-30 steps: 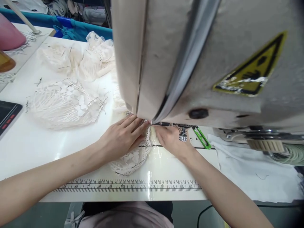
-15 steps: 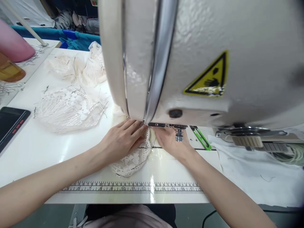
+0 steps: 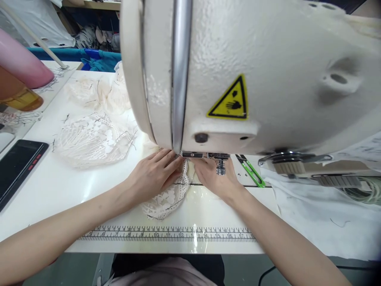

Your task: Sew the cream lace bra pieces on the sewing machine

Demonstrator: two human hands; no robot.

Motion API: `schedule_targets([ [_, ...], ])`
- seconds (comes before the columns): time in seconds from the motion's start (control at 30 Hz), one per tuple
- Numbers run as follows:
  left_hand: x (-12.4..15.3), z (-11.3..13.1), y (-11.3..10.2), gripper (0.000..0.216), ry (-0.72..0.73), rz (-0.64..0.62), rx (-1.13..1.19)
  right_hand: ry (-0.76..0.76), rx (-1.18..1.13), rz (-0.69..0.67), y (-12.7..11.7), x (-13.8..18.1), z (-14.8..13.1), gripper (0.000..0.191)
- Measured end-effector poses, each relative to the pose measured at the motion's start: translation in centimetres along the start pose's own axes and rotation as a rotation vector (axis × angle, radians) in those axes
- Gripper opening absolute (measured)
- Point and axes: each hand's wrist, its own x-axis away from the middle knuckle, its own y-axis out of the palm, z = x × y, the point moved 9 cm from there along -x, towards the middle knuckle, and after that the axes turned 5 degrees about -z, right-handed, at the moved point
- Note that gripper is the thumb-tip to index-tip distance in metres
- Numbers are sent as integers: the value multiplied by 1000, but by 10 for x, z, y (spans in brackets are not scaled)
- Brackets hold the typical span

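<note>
My left hand open and flat on the lace piece, my right hand open just right of it, both under the sewing machine, near middle of the white surface

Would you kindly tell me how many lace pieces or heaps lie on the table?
3. One lace piece lies under the left hand, by the right hand, at the sewing machine; a spread lace lies left of it; a crumpled heap sits farther back. More may be hidden.
</note>
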Motion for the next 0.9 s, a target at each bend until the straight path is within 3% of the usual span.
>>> schedule_targets([
  [0.17, -1, 1, -1, 38, 4, 8, 5, 77, 128, 56, -1, -3, 1, 35],
  [0.3, 0, 7, -19, 30, 50, 75, -43, -34, 148, 49, -6, -8, -7, 35],
  [0.37, 6, 18, -35, 25, 161, 110, -52, -97, 165, 27, -8, -9, -12, 35],
  [0.43, 20, 36, -47, 18, 361, 95, -70, -153, 168, -11, -5, -10, -16, 37],
  [0.5, 41, 56, -49, 13, 555, 25, -145, -227, 137, -51, 1, -10, -21, 39],
  [0.57, 61, 66, -44, 13, 629, -47, -237, -307, 83, -49, 4, -8, -27, 37],
  [0.63, 73, 69, -40, 17, 587, -74, -264, -348, 31, -14, 3, -6, -30, 36],
  [0.73, 77, 64, -42, 22, 446, -21, -167, -363, -39, 52, -4, -4, -29, 31],
  [0.8, 69, 46, -48, 21, 245, 4, -41, -368, -82, 58, -8, -3, -30, 23],
  [0.9, 55, 2, -52, 22, -157, -74, 171, -386, -130, -5, -8, -3, -32, 18],
])
